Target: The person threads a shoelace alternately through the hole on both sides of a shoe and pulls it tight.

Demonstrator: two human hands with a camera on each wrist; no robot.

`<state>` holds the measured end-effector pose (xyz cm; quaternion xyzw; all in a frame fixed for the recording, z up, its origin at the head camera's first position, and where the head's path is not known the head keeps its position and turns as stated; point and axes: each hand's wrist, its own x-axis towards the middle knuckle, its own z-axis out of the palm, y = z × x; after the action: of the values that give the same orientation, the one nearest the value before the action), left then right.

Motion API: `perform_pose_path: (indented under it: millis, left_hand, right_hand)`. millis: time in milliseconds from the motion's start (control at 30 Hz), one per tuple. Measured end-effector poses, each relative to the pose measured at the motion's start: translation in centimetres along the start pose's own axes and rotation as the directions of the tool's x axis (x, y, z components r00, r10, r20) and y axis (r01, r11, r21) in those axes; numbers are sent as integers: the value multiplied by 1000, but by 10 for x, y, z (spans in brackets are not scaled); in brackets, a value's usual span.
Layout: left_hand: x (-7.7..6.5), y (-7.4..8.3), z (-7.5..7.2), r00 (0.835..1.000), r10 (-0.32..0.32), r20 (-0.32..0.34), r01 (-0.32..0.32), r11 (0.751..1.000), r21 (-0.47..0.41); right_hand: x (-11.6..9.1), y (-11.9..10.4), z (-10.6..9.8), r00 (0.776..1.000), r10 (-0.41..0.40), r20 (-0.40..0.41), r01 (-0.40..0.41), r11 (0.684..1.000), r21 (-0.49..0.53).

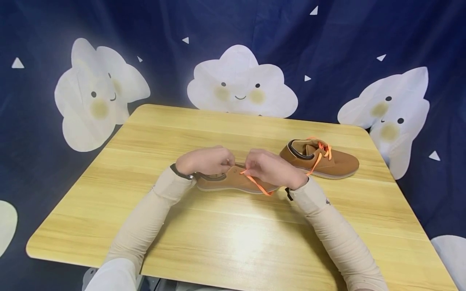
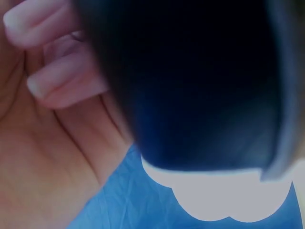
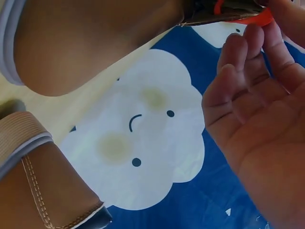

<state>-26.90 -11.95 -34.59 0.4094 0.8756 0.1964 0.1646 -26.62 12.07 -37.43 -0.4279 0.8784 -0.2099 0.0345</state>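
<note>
Two hands at work on the near shoe (image 1: 218, 184), which lies side-on at the centre of the head view, toe toward the right of the frame, sole on the bench (image 1: 204, 238). Your left hand (image 1: 207, 159) is at the shoe's opening, fingers bent and tips drawn together; you cannot tell from here what, if anything, sits between them, and in the left wrist view a dark, blurred shape covers much of the frame. Your right hand (image 1: 271, 166), right of centre, pinches the orange lace (image 1: 259, 186) above the eyelets; a length of it slants down across the shoe's near side. The far shoe (image 1: 340, 163), brown too, stands upright at right of centre, its orange laces (image 1: 329, 152) threaded. Behind the bench, a navy curtain (image 1: 162, 76) with smiling white clouds (image 1: 238, 66).
</note>
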Motion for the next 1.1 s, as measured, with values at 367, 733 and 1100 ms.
perform_pose_path:
  millis: [367,733,1100]
  left_hand:
    - [-3,4,-4,999,-2,47,0,1000,24]
    - [-2,-7,-5,995,32,90,-24,995,-93]
    - [-7,-18,-14,995,-6,-103,2,999,-35]
  right_hand:
    - [-3,-4,-2,998,-67,-11,67,996,57]
    - [-1,-18,3,998,57,19,-58,996,65]
    - [-4,-15,-4,998,34,-49,-31,997,74]
